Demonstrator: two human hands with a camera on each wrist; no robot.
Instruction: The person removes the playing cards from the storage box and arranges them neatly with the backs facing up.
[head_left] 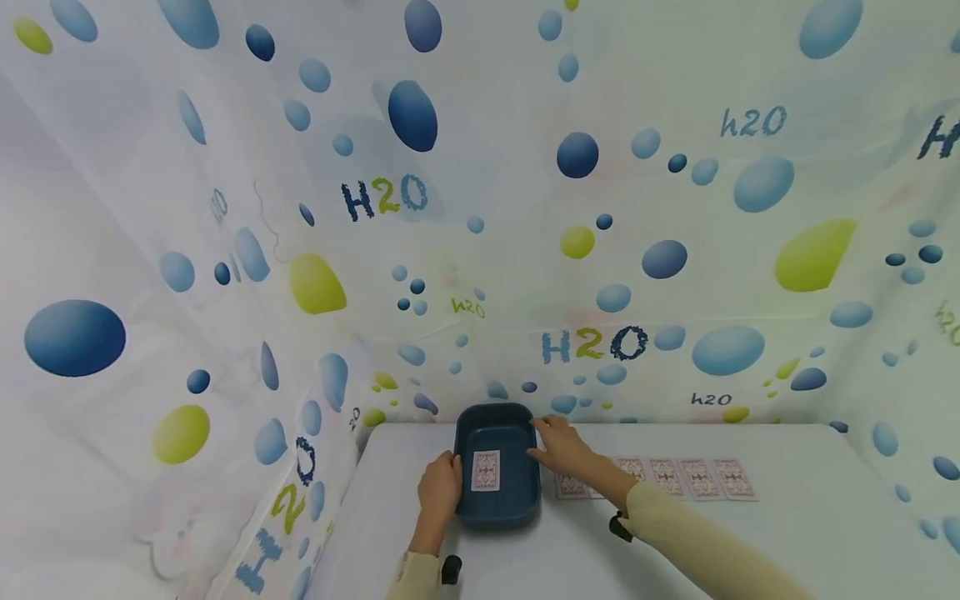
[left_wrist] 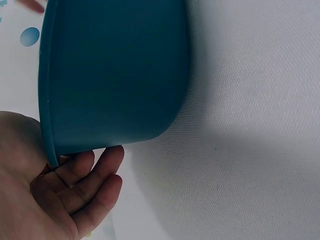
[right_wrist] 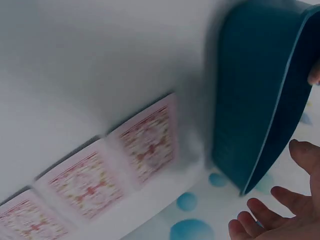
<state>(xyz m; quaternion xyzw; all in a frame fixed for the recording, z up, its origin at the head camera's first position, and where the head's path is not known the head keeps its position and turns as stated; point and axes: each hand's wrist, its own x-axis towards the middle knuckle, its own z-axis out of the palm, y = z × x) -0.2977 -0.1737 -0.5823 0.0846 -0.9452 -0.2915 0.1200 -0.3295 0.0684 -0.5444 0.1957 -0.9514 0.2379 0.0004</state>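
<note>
Right at the back edge of the white table [head_left: 787, 533] stands a dark blue tub [head_left: 497, 433], approx. in the middle-left, close to the curtain wall w/ blue and green drops [head_left: 480, 208]. Inside, on its bottom, lies one playing card [head_left: 485, 471], face down, red pattern on the back.

Left hand [head_left: 440, 487] holds the tub on its left rim: in the left wrist view the fingers [left_wrist: 95, 172] curl under the rim while the palm sits against the wall, so it grips the tub. Right hand [head_left: 561, 447] rests at the right rim, fingers relaxed and spread; in the right wrist view the fingertips [right_wrist: 260, 212] are just beside the tub wall [right_wrist: 250, 100], not closed round it, so this hand is open.

Just beside the tub on the right, a row of cards [head_left: 693, 477] lies face down on the table, edge to edge, same red backs. The right forearm in a pale yellow sleeve [head_left: 697, 546] crosses over the nearest ones.
</note>
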